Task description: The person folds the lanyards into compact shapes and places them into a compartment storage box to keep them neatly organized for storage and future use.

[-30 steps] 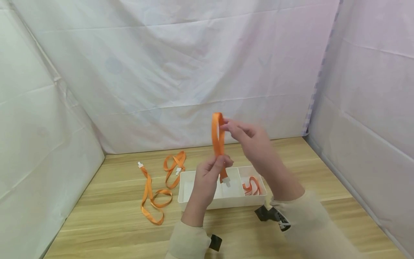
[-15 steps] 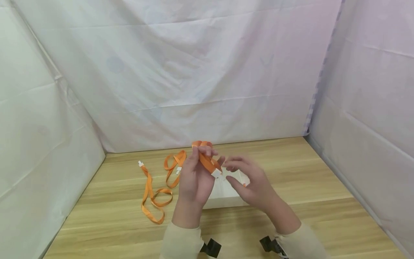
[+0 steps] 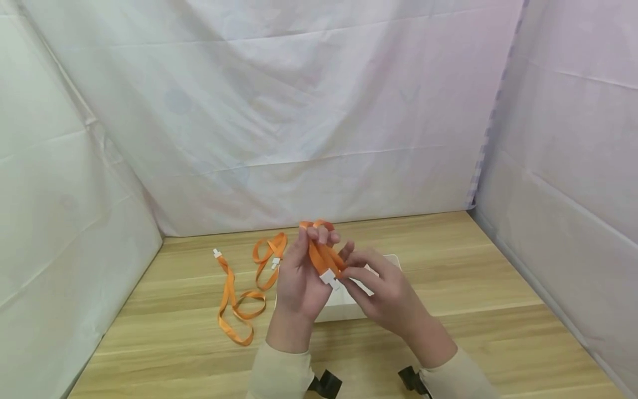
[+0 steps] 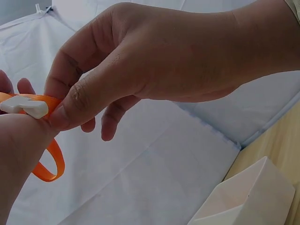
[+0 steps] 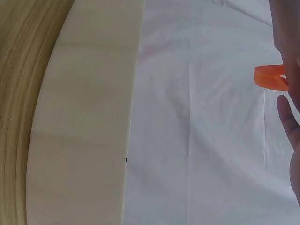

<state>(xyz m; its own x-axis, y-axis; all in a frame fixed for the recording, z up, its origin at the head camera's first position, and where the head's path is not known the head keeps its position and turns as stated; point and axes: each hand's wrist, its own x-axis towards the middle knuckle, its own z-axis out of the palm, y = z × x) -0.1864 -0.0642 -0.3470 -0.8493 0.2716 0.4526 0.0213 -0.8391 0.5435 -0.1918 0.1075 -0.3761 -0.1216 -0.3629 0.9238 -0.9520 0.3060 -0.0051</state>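
Note:
An orange lanyard (image 3: 320, 256), folded into loops, lies across the palm of my left hand (image 3: 301, 285), whose fingers curl over its upper part. Its white plastic clip (image 3: 327, 277) hangs at the lower end, by the palm. With thumb and fingertips my right hand (image 3: 391, 291) pinches the strap beside the clip. In the left wrist view the right hand (image 4: 154, 61) grips the orange strap (image 4: 52, 101) close to the white clip (image 4: 26, 106). Only an orange loop (image 5: 269, 77) and parts of the hands show at the right wrist view's edge.
Behind and below the hands stands a white divided tray (image 3: 344, 313), largely covered by them. To its left lie two more orange lanyards, one stretched out (image 3: 229, 293) and one coiled (image 3: 271, 249). White cloth (image 3: 319, 111) encloses the wooden table (image 3: 164, 310).
The lanyard has come down from an upright loop into the left palm. My right hand has left the loop's top, moved down, and now pinches the strap near the clip.

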